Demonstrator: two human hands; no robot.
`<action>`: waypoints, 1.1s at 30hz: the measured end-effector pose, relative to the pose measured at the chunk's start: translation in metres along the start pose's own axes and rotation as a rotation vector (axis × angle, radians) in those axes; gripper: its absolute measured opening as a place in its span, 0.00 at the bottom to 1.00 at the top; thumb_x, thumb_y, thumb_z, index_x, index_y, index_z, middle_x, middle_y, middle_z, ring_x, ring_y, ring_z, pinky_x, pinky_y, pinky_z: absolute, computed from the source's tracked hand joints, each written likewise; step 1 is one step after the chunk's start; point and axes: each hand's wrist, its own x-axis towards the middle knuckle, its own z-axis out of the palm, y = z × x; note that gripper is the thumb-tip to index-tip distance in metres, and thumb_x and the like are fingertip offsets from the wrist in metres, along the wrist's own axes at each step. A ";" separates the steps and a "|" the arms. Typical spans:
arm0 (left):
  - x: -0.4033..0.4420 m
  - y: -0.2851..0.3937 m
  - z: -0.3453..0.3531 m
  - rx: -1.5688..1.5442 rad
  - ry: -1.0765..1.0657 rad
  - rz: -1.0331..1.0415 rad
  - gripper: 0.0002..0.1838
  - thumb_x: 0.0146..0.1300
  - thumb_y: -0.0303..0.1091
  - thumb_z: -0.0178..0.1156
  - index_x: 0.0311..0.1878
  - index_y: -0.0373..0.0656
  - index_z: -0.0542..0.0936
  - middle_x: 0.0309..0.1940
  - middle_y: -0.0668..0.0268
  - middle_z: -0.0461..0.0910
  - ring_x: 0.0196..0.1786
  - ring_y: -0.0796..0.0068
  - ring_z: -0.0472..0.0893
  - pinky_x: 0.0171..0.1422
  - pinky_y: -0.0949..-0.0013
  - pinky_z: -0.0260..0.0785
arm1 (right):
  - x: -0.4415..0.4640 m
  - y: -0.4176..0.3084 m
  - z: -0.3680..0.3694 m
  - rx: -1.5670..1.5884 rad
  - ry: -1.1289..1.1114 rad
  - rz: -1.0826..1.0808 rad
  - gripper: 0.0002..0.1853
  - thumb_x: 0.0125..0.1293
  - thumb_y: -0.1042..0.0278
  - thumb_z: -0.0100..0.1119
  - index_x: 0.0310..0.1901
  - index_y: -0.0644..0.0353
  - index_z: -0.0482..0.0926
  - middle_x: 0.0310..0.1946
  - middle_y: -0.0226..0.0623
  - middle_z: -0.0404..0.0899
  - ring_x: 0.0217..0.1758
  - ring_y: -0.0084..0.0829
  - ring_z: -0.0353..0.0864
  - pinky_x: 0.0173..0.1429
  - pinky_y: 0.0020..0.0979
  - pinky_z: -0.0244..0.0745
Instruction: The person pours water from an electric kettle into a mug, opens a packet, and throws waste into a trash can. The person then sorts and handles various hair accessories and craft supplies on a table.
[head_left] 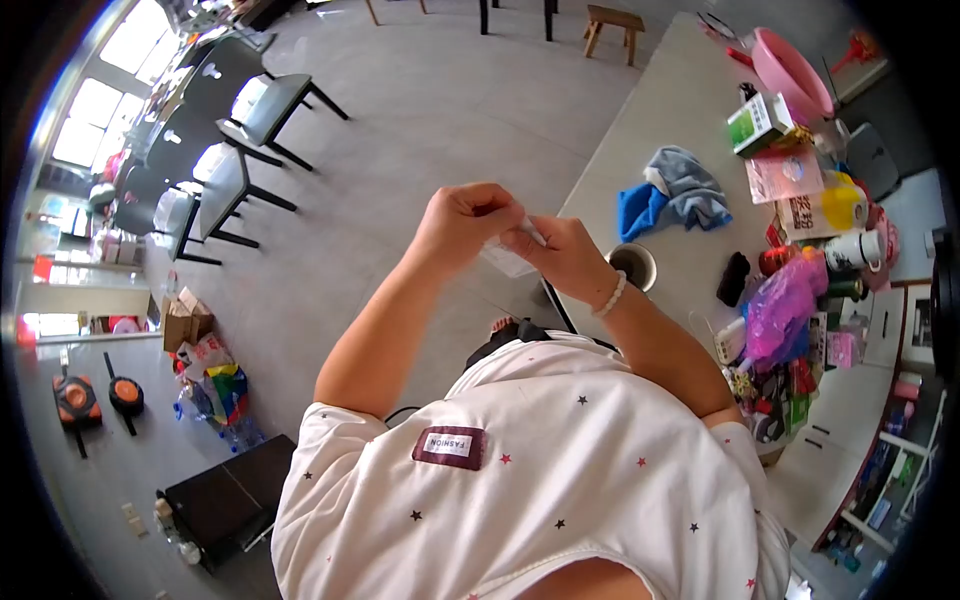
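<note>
Both hands meet in front of my body, above the floor beside the table. My left hand (468, 222) pinches one edge of a small whitish, partly see-through plastic packet (508, 260). Closed on the same packet is my right hand (568, 258), with a pale beaded bracelet at its wrist. The packet's contents and much of its surface are hidden by the fingers. A cup with dark insides (633, 266) stands on the table just right of my right hand. Beyond the cup lies a crumpled grey and blue cloth (680, 190).
The long table (640, 130) holds a pink basin (790, 75), a green-white box (758, 125), a purple plastic bag (785, 310), a white mug (853, 250) and a black object (733, 278). Several dark chairs (270, 105) stand left. A wooden stool (612, 25) is at the far end.
</note>
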 end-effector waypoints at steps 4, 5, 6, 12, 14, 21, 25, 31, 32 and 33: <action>0.009 0.003 0.012 -0.084 -0.116 -0.013 0.06 0.60 0.30 0.58 0.32 0.38 0.78 0.24 0.74 0.74 0.29 0.86 0.70 0.33 0.80 0.62 | -0.006 0.009 -0.017 -0.047 -0.004 0.054 0.19 0.63 0.55 0.56 0.34 0.67 0.78 0.18 0.31 0.73 0.24 0.15 0.66 0.27 0.22 0.64; 0.011 0.006 0.015 0.002 -0.124 0.009 0.06 0.60 0.31 0.58 0.32 0.38 0.78 0.24 0.74 0.74 0.28 0.86 0.69 0.33 0.80 0.62 | -0.007 0.012 -0.020 -0.065 0.013 0.037 0.19 0.62 0.54 0.57 0.31 0.67 0.77 0.16 0.35 0.72 0.21 0.22 0.64 0.26 0.25 0.63; 0.012 0.010 0.017 0.089 -0.130 0.032 0.06 0.60 0.31 0.57 0.32 0.37 0.77 0.24 0.74 0.74 0.28 0.85 0.69 0.32 0.80 0.62 | -0.009 0.014 -0.023 -0.083 0.030 0.018 0.19 0.62 0.54 0.57 0.28 0.66 0.76 0.15 0.40 0.70 0.18 0.28 0.63 0.24 0.28 0.62; 0.015 0.018 0.031 0.335 -0.232 0.161 0.05 0.59 0.28 0.57 0.29 0.37 0.75 0.24 0.72 0.75 0.27 0.86 0.70 0.30 0.78 0.63 | -0.022 0.008 -0.033 -0.048 0.017 -0.058 0.19 0.60 0.54 0.58 0.23 0.65 0.74 0.12 0.43 0.67 0.14 0.36 0.63 0.22 0.32 0.61; 0.018 0.011 0.037 0.241 -0.180 0.159 0.05 0.59 0.27 0.57 0.28 0.36 0.75 0.22 0.71 0.75 0.26 0.86 0.70 0.29 0.77 0.64 | -0.024 0.010 -0.030 -0.166 0.114 -0.153 0.18 0.60 0.56 0.57 0.22 0.63 0.73 0.12 0.43 0.69 0.15 0.39 0.67 0.22 0.33 0.63; 0.019 0.003 0.069 0.324 0.125 0.142 0.06 0.58 0.27 0.57 0.27 0.36 0.74 0.17 0.69 0.74 0.22 0.83 0.71 0.27 0.77 0.64 | -0.037 0.016 -0.012 -0.667 0.467 -0.308 0.10 0.60 0.62 0.54 0.25 0.57 0.75 0.14 0.41 0.73 0.18 0.45 0.74 0.22 0.41 0.67; 0.017 0.002 0.076 0.352 0.138 0.305 0.05 0.56 0.27 0.59 0.26 0.38 0.75 0.20 0.66 0.75 0.22 0.77 0.72 0.27 0.73 0.66 | -0.043 0.019 -0.011 -0.672 0.478 -0.209 0.09 0.58 0.62 0.58 0.28 0.59 0.76 0.16 0.42 0.75 0.20 0.44 0.75 0.24 0.38 0.69; 0.014 0.008 0.063 0.565 -0.139 0.918 0.03 0.55 0.26 0.59 0.28 0.40 0.75 0.22 0.62 0.75 0.21 0.67 0.73 0.26 0.71 0.66 | -0.050 0.032 -0.017 0.121 0.259 -0.091 0.14 0.54 0.55 0.63 0.33 0.58 0.80 0.21 0.44 0.77 0.26 0.42 0.79 0.30 0.31 0.72; 0.012 0.010 0.062 0.615 -0.183 0.900 0.02 0.55 0.26 0.59 0.29 0.41 0.75 0.21 0.62 0.74 0.21 0.65 0.73 0.26 0.71 0.66 | -0.052 0.035 -0.016 0.079 0.272 -0.086 0.13 0.54 0.56 0.63 0.32 0.58 0.80 0.21 0.43 0.77 0.26 0.41 0.78 0.30 0.32 0.71; 0.010 0.010 0.062 0.665 -0.226 0.881 0.02 0.55 0.26 0.59 0.30 0.41 0.75 0.20 0.62 0.73 0.21 0.64 0.72 0.26 0.71 0.65 | -0.054 0.033 -0.014 0.038 0.284 -0.080 0.12 0.54 0.58 0.63 0.32 0.58 0.79 0.21 0.42 0.77 0.25 0.41 0.78 0.29 0.32 0.71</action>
